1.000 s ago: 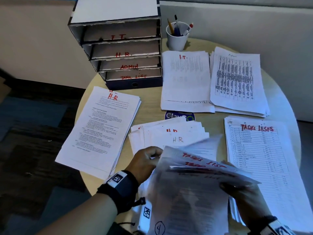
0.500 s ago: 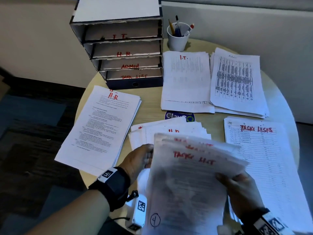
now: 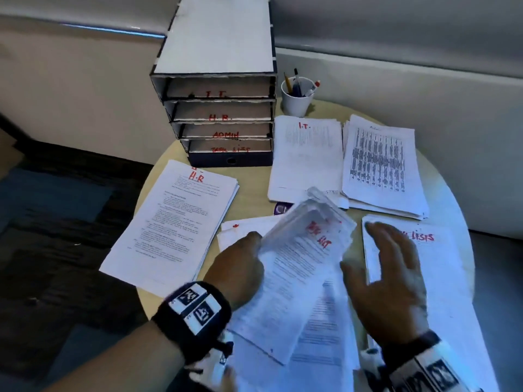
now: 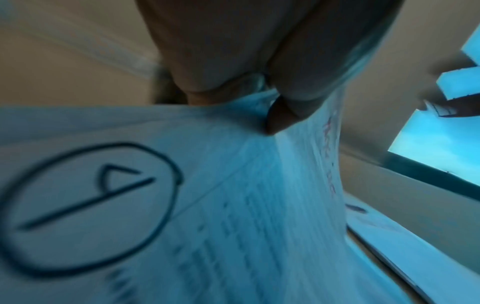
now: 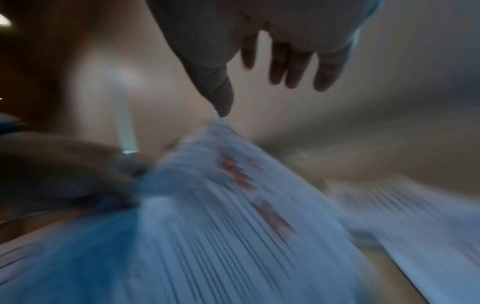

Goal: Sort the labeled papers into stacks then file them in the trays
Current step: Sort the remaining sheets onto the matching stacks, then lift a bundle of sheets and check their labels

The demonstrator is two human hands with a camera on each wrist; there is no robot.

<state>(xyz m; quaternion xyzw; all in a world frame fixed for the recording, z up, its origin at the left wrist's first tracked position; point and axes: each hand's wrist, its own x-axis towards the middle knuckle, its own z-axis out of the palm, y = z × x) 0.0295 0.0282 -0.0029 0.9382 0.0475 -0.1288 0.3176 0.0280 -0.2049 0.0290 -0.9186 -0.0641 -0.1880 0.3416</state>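
My left hand point(image 3: 243, 267) grips a sheaf of papers point(image 3: 300, 267) headed TASK LIST in red, tilted up over the table's near side; in the left wrist view its thumb point(image 4: 280, 115) pinches the papers point(image 4: 233, 205) above a circled 4. My right hand point(image 3: 393, 273) hovers with spread fingers over the left edge of the TASK LISTS stack point(image 3: 441, 278), holding nothing; the right wrist view shows those fingers point(image 5: 293, 67) straight above the blurred papers point(image 5: 233, 226). The tray unit point(image 3: 223, 120) stands at the back with slots marked I.T., H.R., ADMIN and TASK LIST.
On the round table point(image 3: 254, 176) lie an H.R. stack point(image 3: 172, 224) at left, an I.T. stack point(image 3: 305, 157) and an Admin stack point(image 3: 379, 165) at the back, and loose sheets point(image 3: 240, 230) under my left hand. A white pen cup point(image 3: 297, 100) stands beside the trays.
My right hand has let go of the sheaf and moved up and right over the TASK LISTS stack. The left hand alone now holds the papers, swung toward the right.
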